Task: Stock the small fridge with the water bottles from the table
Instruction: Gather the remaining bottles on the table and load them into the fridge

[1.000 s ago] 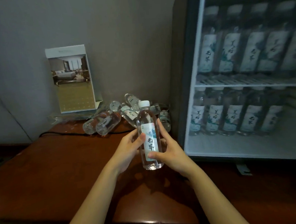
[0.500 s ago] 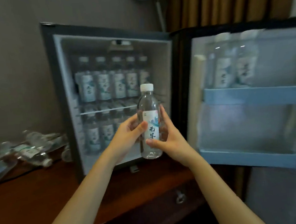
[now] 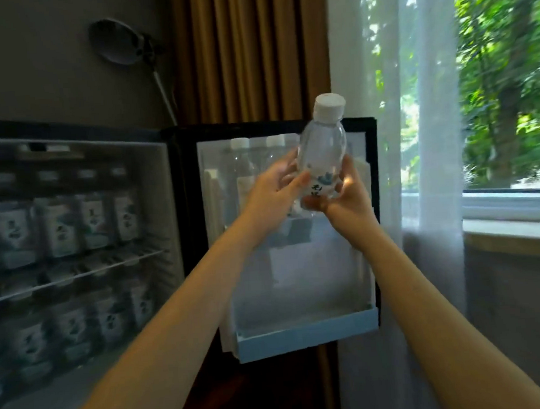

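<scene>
Head camera view: both bare forearms reach forward and up from the lower corners of the frame and meet at one water bottle [image 3: 322, 152], held in the air in front of the open fridge door [image 3: 298, 281]. The bottle stands nearly upright, its white cap [image 3: 329, 106] leaning slightly to the right and rising above the door's top edge.

The left hand [image 3: 273, 197] grips the bottle from the left. Its thumb lies across the front, just beside the printed label, and the other fingers curl round the back. The right hand [image 3: 349, 204] clasps the lower part from the right and underneath, with fingertips up the right side and the thumb bent below the label. The bottle's base is hidden by the two hands.

Behind the hands, more capped bottles [image 3: 241, 162] stand in the door's upper part. The pale blue lower door shelf [image 3: 305, 335] sits well below the hands.

To the left, the small fridge [image 3: 68, 128] shows blurred rows of stocked bottles [image 3: 58, 226] above and below a wire shelf [image 3: 77, 276].

A round dark disc on a thin stem [image 3: 119, 41] hangs on the wall above the fridge, beside a brown curtain [image 3: 246, 47]. A sheer curtain [image 3: 414, 100] covers part of a window [image 3: 507, 79] with green trees outside.
</scene>
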A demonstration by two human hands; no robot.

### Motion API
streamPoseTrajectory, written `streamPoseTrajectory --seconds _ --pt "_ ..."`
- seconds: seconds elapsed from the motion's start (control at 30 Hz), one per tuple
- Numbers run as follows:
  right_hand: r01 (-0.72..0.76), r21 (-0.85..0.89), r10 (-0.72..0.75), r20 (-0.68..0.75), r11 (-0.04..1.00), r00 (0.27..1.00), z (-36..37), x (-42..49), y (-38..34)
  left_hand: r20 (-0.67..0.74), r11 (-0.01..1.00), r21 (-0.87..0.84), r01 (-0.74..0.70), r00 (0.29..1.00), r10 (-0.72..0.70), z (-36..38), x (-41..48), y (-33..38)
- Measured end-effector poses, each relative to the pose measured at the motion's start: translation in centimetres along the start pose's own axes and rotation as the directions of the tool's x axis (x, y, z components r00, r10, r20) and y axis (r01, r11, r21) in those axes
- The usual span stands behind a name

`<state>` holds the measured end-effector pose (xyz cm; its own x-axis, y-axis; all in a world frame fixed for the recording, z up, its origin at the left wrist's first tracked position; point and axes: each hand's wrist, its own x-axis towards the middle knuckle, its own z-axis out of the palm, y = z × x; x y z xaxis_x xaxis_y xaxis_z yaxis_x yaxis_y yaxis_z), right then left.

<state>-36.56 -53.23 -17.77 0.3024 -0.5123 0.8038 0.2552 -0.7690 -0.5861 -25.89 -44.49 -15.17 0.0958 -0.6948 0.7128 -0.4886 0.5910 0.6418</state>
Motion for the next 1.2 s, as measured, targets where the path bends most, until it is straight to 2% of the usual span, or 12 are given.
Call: streamPoseTrajectory --seconds 0.17,0.23,0.37,0.53,0.7,0.9,1.03,1.2 --pt "-0.138 -0.001 0.138 -0.049 0.990 0.989 -1.1 4.5 1.2 -0.055 0.985 0.170 0.017 0.998 -0.007 0.6 3.5 0.7" --pt "-0.231 0.012 0.231 -0.019 0.973 0.973 -1.1 4.9 1.8 -0.056 0.970 0.242 0.016 0.998 -0.002 0.4 3.6 0.1" --pt "-0.286 -0.042 0.288 0.058 0.957 0.956 -1.0 4.8 3.5 -0.070 0.954 0.297 0.032 0.998 -0.012 -0.2 3.3 -1.0" --pt "-0.274 -0.216 0.316 0.193 0.937 0.929 -0.4 4.9 4.9 -0.139 0.956 0.291 0.040 0.990 0.001 -1.0 2.8 -1.8" --pt "-0.243 -0.375 0.352 0.254 0.894 0.901 -0.5 4.8 4.8 -0.170 0.965 0.255 0.066 0.985 -0.022 -1.7 1.8 -2.5" --pt "-0.321 -0.341 0.423 0.287 0.884 0.860 -0.7 4.8 3.7 -0.219 0.975 0.187 0.121 0.973 -0.078 -2.7 -0.2 -4.0" --pt "-0.343 -0.367 0.449 0.256 0.865 0.856 -0.6 4.5 3.2 -0.213 0.970 0.195 0.148 0.971 -0.105 -3.7 -1.7 -4.4" --pt "-0.313 -0.365 0.370 0.097 0.877 0.924 0.3 3.2 2.7 -0.237 0.961 0.224 0.164 0.965 -0.110 -5.1 -3.2 -4.2"
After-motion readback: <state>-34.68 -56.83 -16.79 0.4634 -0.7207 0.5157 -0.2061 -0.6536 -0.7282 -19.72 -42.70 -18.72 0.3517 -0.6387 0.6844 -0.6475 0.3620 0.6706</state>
